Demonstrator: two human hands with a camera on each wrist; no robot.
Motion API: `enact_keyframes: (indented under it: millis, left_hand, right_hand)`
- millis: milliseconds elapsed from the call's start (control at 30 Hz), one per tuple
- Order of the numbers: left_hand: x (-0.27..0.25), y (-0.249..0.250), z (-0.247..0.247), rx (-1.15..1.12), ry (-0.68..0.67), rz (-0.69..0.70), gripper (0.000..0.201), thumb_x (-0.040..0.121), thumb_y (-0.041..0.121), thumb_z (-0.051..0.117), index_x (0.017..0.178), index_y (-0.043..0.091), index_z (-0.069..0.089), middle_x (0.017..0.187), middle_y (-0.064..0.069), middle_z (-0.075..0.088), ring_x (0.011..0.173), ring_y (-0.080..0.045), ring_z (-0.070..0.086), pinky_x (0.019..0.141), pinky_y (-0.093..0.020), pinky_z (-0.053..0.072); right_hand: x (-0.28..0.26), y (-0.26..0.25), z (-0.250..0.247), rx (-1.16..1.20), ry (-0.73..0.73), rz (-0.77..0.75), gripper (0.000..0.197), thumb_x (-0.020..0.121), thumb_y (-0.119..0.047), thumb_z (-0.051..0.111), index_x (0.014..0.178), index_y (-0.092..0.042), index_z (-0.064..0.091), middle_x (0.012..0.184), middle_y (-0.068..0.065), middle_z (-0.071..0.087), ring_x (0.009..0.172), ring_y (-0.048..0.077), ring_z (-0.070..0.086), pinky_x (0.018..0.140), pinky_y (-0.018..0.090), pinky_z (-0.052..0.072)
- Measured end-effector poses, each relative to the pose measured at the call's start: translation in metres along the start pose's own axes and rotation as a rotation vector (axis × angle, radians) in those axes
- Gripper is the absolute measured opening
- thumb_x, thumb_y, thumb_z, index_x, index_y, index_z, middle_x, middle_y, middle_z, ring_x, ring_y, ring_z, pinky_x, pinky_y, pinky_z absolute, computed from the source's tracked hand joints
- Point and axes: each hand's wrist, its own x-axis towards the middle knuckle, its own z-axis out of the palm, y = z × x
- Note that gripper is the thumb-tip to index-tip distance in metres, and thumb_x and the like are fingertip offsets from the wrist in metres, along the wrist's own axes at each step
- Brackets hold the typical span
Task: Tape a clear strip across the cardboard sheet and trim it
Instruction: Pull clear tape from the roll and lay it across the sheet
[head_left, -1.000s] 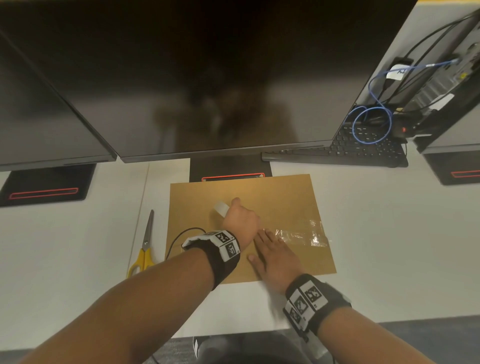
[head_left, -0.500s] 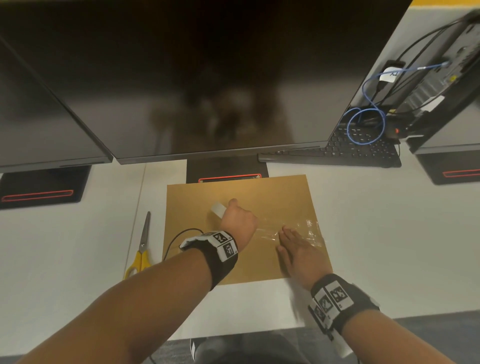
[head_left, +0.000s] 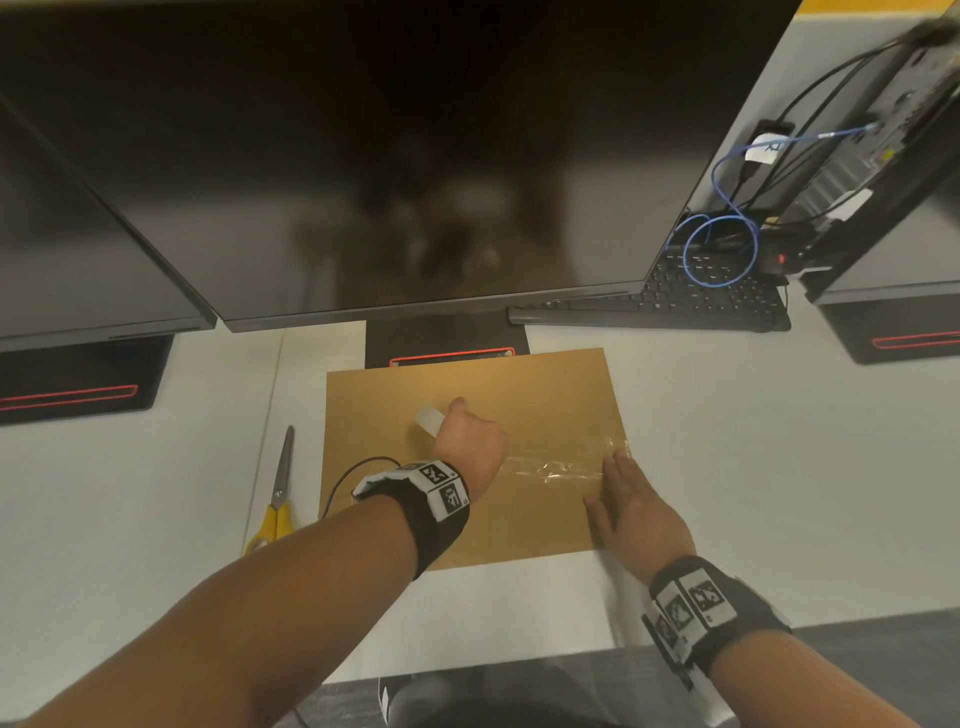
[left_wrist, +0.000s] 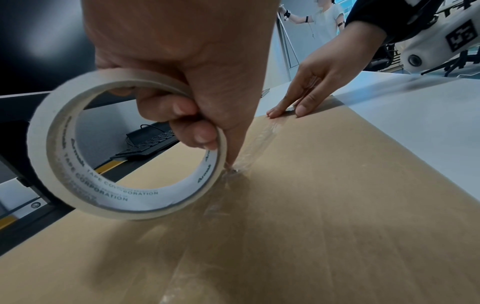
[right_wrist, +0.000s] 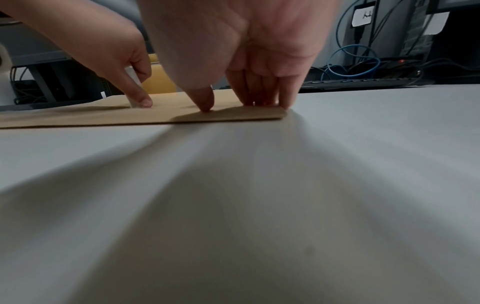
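A brown cardboard sheet (head_left: 545, 395) lies flat on the white desk below the middle monitor. My left hand (head_left: 467, 441) grips a roll of clear tape (left_wrist: 124, 144) over the sheet's middle, fingers curled through its core, one finger pressing the tape down. A wrinkled clear strip (head_left: 550, 467) runs from the roll to the sheet's right edge. My right hand (head_left: 623, 499) lies flat there, straight fingers (right_wrist: 259, 92) pressing the strip's end onto the cardboard (right_wrist: 130, 118). Yellow-handled scissors (head_left: 278, 493) lie left of the sheet.
Three dark monitors stand at the back, the middle one's stand (head_left: 447, 343) touching the sheet's far edge. A black keyboard (head_left: 675, 306) with a blue cable (head_left: 722, 249) sits back right. Bare white desk (head_left: 779, 467) extends right and front.
My right hand has slid to the right along the strip, from beside the left hand to the sheet's right edge. The left hand and roll have stayed in place.
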Motion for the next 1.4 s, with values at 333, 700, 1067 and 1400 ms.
enact_keyframes:
  millis: [333, 700, 1067, 1400]
  left_hand:
    - [-0.002, -0.004, -0.001, -0.002, -0.005, 0.002, 0.019, 0.094, 0.012, 0.047, 0.082, 0.024, 0.056, 0.092, 0.001, 0.072, 0.082, -0.018, 0.063, 0.093, -0.037, 0.032]
    - [-0.01, -0.057, 0.0, -0.31, -0.103, -0.047, 0.055, 0.093, 0.059, 0.03, 0.106, 0.02, 0.067, 0.102, 0.001, 0.068, 0.104, -0.02, 0.057, 0.115, -0.053, 0.001]
    - [-0.006, -0.084, 0.015, -0.361, 0.024, -0.11, 0.048, 0.088, 0.06, 0.042, 0.087, 0.02, 0.07, 0.087, 0.003, 0.068, 0.085, -0.018, 0.059, 0.098, -0.04, 0.029]
    - [-0.01, -0.075, 0.019, -0.155, 0.041, -0.123, 0.036, 0.093, 0.045, 0.041, 0.083, 0.019, 0.062, 0.09, -0.003, 0.07, 0.086, -0.021, 0.063, 0.098, -0.039, 0.031]
  right_hand:
    - [0.005, -0.036, 0.003, -0.213, -0.018, -0.101, 0.065, 0.085, -0.019, 0.044, 0.148, -0.019, 0.026, 0.158, 0.011, 0.018, 0.143, 0.037, 0.021, 0.113, 0.062, 0.018]
    - [0.029, -0.085, 0.019, -0.101, -0.154, -0.395, 0.077, 0.075, -0.041, 0.01, 0.15, -0.021, 0.022, 0.157, 0.004, 0.021, 0.144, 0.029, 0.017, 0.117, 0.048, 0.019]
    - [0.028, -0.092, 0.017, -0.076, -0.17, -0.35, 0.062, 0.09, -0.031, 0.032, 0.15, -0.026, 0.018, 0.158, 0.0, 0.019, 0.146, 0.026, 0.012, 0.118, 0.047, 0.016]
    - [0.031, -0.105, 0.016, -0.195, -0.152, -0.318, 0.061, 0.09, -0.034, 0.036, 0.148, -0.029, 0.017, 0.15, 0.002, 0.025, 0.138, 0.029, 0.019, 0.111, 0.053, 0.027]
